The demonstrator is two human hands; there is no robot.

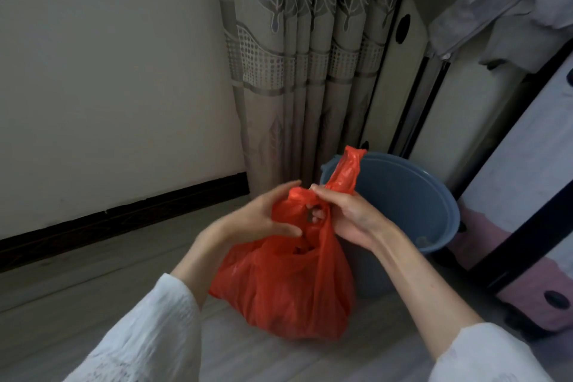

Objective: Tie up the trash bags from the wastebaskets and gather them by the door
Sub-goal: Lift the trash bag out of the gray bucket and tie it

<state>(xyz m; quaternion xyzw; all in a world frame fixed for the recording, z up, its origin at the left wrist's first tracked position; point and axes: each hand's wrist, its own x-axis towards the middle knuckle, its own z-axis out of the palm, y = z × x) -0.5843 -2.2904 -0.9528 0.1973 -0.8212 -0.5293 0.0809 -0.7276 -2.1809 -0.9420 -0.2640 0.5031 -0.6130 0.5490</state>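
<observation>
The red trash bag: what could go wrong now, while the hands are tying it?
The red trash bag is thin plastic, so pulling its handle hard with the right hand might tear it. The mouth under the left hand looks only partly closed, so the contents might spill if it is lifted. The blue wastebasket stands very near and could tip.

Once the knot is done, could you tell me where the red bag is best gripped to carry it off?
Grip the red bag at its gathered neck, coming from above. The loose handle strip sticks up there, pinched by the right hand, while the left hand holds the other side. The full belly sits on the floor beside the blue bin, and would probably sag in a side grasp.
</observation>
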